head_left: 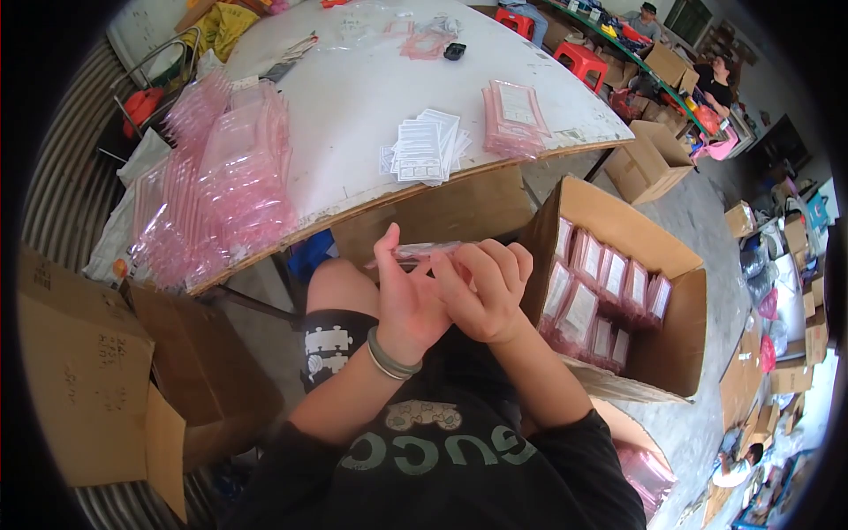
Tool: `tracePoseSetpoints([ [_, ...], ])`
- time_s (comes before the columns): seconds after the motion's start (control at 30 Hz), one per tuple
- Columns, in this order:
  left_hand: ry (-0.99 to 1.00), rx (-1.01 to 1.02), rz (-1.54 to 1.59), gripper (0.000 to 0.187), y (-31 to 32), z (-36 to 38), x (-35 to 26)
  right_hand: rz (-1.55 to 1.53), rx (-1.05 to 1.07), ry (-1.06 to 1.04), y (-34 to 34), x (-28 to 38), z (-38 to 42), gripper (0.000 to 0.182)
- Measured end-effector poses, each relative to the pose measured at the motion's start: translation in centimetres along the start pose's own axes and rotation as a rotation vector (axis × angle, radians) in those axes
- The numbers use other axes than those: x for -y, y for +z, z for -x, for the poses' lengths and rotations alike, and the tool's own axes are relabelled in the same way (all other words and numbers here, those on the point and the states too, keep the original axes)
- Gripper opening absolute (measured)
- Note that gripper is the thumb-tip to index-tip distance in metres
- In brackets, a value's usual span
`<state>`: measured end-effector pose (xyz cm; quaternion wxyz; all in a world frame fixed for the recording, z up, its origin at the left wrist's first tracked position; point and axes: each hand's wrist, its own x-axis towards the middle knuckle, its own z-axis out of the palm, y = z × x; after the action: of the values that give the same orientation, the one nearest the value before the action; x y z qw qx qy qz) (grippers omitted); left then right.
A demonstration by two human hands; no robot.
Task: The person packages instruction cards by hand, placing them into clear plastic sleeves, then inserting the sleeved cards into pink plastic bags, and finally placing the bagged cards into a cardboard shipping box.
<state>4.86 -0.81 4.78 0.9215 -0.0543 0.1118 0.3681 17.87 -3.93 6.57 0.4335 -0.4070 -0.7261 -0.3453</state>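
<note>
Above my lap, both hands are at a thin clear plastic packet [422, 251], seen nearly edge-on. My left hand [408, 296] supports it from below with the thumb up at its left end. The curled fingers of my right hand [488, 287] grip its right end, covering much of it. Beyond my hands, a loose pile of printed white cards [422, 147] lies near the table edge. To its right is a stack of pink-tinted plastic packets [514, 119] with a printed card on top.
Large heaps of pink plastic sleeves [238, 168] cover the left of the white table [353, 106]. An open carton [680, 344] at my right holds rows of filled packets. Brown cartons [79, 371] stand at my left. Several people sit farther off, near red stools [581, 62].
</note>
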Motion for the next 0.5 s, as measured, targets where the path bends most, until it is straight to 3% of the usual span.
tracePoseSetpoints([
  [0.1, 0.132, -0.094, -0.116, 0.074, -0.5, -0.9, 0.1, -0.034, 0.035, 0.107, 0.0, 1.0, -0.2, 0.029],
  [0.2, 0.226, 0.100, -0.191, 0.063, -0.7, -1.3, -0.1, -0.075, -0.005, 0.168, 0.1, 2.4, 0.7, 0.027],
  [0.33, 0.198, 0.105, -0.131, 0.055, -1.3, -1.5, 0.6, -0.066, -0.008, 0.233, 0.5, 2.8, 1.6, 0.027],
  [0.4, 0.157, 0.013, -0.085, 0.052, -1.7, -1.5, 0.9, -0.079, 0.066, 0.316, 0.1, 2.9, 1.2, 0.029],
  [0.5, 0.161, 0.037, -0.127, 0.047, -3.0, -2.0, 0.5, -0.196, 0.222, 0.388, -1.0, 1.9, 0.7, 0.034],
])
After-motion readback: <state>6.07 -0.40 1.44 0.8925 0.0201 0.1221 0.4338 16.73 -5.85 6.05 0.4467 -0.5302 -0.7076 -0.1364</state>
